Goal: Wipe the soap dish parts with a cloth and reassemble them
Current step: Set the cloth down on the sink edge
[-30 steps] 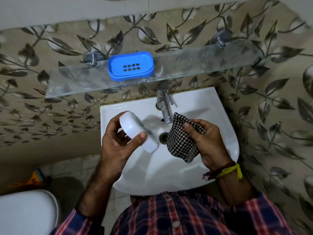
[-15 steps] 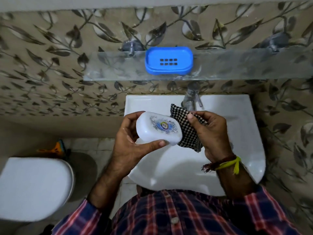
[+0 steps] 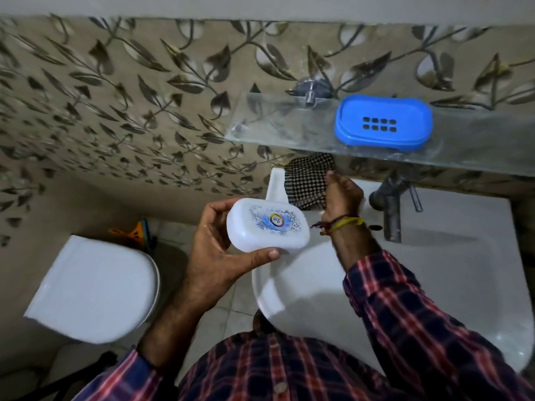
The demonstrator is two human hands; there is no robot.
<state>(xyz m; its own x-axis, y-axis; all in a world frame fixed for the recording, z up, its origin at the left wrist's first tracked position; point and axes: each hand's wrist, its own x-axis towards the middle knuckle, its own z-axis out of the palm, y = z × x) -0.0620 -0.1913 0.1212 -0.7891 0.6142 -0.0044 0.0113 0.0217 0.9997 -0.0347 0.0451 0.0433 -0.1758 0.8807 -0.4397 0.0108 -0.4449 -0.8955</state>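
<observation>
My left hand (image 3: 215, 256) grips a white soap dish lid (image 3: 267, 228) with a blue printed emblem facing up, held over the left rim of the sink. My right hand (image 3: 343, 195) holds a black-and-white checked cloth (image 3: 308, 182) against the sink's back left corner, just under the glass shelf and apart from the lid. The blue soap dish base (image 3: 383, 124), with a block of drain holes in its middle, sits on the glass shelf (image 3: 275, 125) up and to the right of both hands.
A white sink (image 3: 434, 285) lies below the shelf, with a metal tap (image 3: 390, 209) at its back. A closed white toilet lid (image 3: 92, 287) is at lower left. Leaf-patterned tiles cover the wall.
My view has swung left. My right hand has carried the cloth away from the lid, up to the sink's back left corner. My left hand has turned the lid emblem-up and keeps holding it.
</observation>
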